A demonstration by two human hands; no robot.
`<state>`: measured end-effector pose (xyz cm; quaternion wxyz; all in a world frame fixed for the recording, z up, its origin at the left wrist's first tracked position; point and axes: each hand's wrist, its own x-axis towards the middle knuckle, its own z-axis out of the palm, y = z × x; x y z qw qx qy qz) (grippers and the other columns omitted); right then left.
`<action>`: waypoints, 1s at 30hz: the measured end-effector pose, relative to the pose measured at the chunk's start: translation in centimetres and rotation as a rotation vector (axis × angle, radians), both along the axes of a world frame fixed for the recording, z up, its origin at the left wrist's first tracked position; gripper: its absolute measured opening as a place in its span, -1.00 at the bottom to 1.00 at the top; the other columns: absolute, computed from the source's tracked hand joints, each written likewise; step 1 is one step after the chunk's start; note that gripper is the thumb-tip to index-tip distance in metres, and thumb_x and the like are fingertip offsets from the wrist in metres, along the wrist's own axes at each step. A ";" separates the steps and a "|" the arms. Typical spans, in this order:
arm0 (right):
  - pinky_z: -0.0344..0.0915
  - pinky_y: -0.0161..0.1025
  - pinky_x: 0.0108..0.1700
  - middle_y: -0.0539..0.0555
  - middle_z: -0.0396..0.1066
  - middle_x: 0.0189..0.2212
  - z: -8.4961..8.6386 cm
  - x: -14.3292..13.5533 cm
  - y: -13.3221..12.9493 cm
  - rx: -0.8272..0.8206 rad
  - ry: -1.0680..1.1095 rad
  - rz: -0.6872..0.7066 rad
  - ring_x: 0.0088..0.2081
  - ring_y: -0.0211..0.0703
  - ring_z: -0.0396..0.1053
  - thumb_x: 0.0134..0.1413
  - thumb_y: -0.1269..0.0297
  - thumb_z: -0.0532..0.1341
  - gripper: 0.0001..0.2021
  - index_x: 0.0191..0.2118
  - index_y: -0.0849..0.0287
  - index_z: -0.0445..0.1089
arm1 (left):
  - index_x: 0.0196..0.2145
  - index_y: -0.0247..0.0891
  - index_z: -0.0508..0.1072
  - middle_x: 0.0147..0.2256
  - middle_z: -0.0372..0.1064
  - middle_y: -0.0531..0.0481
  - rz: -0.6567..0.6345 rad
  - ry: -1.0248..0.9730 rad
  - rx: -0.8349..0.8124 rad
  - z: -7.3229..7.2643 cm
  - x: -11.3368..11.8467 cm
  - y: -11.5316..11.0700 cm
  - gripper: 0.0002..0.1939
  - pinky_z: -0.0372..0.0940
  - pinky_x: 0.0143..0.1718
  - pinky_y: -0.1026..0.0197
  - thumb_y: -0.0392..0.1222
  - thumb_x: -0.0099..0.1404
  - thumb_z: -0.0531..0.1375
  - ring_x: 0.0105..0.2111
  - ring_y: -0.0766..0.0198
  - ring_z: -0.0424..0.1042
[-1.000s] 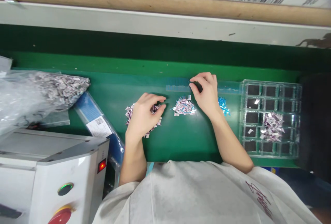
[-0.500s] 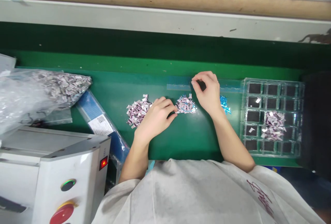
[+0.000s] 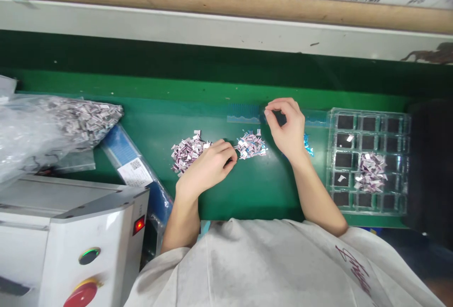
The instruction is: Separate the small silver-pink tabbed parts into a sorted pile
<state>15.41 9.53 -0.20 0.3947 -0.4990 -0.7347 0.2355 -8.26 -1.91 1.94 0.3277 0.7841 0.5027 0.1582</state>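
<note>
My left hand (image 3: 210, 165) is closed, its fingertips curled together between two piles; whatever they hold is too small to make out. Its back partly covers the larger pile of small pinkish-silver pieces (image 3: 187, 152). Just right of its fingertips lies a smaller pile of similar pieces mixed with blue bits (image 3: 252, 144). My right hand (image 3: 288, 130) is pinched, thumb against forefinger, over a blue ribbed strip (image 3: 243, 113) and a dark patch partly hidden beneath the hand. I cannot see what sits in that pinch. Small shiny blue pieces (image 3: 308, 145) peek out beside the right wrist.
A clear compartment tray (image 3: 331, 165) on the right holds pinkish-silver pieces. Left, a plastic bag (image 3: 85, 120) of such pieces lies above a wrapped blue pack (image 3: 122, 149). A grey machine (image 3: 95, 231) with a red button (image 3: 81, 294) stands at lower left.
My left hand has drawn slightly left, away from the smaller pile, with its fingers curled tighter. My right hand has stayed over the strip, shifting only slightly.
</note>
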 end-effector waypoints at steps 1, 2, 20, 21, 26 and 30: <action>0.45 0.09 0.12 0.13 0.61 -0.11 0.1 0.0 -0.1 0.009 0.020 0.003 -0.01 0.07 0.53 0.38 0.29 0.25 -0.91 -0.19 0.04 0.51 | -0.29 -0.21 0.50 -0.27 0.51 -0.05 0.014 -0.020 -0.005 0.0 0.0 0.0 -0.80 0.42 -0.12 0.05 -0.43 0.49 0.20 -0.18 0.09 0.47; 0.45 0.08 0.11 0.12 0.61 -0.12 0.2 -0.1 -0.2 0.007 0.038 0.008 -0.01 0.06 0.53 0.38 0.28 0.26 -0.91 -0.20 0.04 0.51 | -0.29 -0.21 0.51 -0.28 0.52 -0.03 0.041 -0.052 -0.011 0.1 0.0 0.0 -0.80 0.43 -0.14 0.07 -0.43 0.48 0.21 -0.21 0.12 0.49; 0.50 -0.11 0.06 0.03 0.69 -0.08 4.2 -2.3 -4.7 -0.323 0.248 0.423 -0.04 -0.11 0.63 0.44 0.31 0.30 -0.93 -0.15 0.04 0.54 | -0.25 -0.19 0.71 -0.26 0.71 0.01 0.656 -0.642 0.114 -0.6 2.0 0.0 -0.88 0.61 -0.25 0.26 -0.15 0.30 0.52 -0.33 0.24 0.72; 0.50 -0.11 0.05 0.03 0.68 -0.09 4.1 -2.3 -4.6 -0.328 0.253 0.429 -0.04 -0.11 0.63 0.44 0.31 0.30 -0.93 -0.15 0.04 0.54 | -0.25 -0.19 0.71 -0.26 0.71 0.01 0.655 -0.644 0.119 -0.6 2.0 0.0 -0.88 0.62 -0.25 0.26 -0.15 0.31 0.52 -0.33 0.25 0.72; 0.49 -0.13 -0.02 0.02 0.67 -0.14 4.1 -2.4 -4.7 -0.370 0.278 0.411 -0.10 -0.12 0.62 0.44 0.29 0.31 -0.95 -0.12 0.04 0.55 | -0.26 -0.20 0.71 -0.26 0.71 0.01 0.656 -0.613 0.140 -0.7 2.2 0.0 -0.85 0.63 -0.27 0.26 -0.11 0.30 0.52 -0.34 0.25 0.71; 0.48 -0.13 -0.03 0.03 0.66 -0.15 4.0 -2.5 -4.7 -0.370 0.283 0.422 -0.11 -0.11 0.60 0.43 0.31 0.30 -0.94 -0.14 0.05 0.55 | -0.26 -0.19 0.71 -0.26 0.71 0.01 0.648 -0.615 0.163 -0.9 2.2 -0.1 -0.85 0.63 -0.26 0.26 -0.10 0.30 0.53 -0.34 0.26 0.71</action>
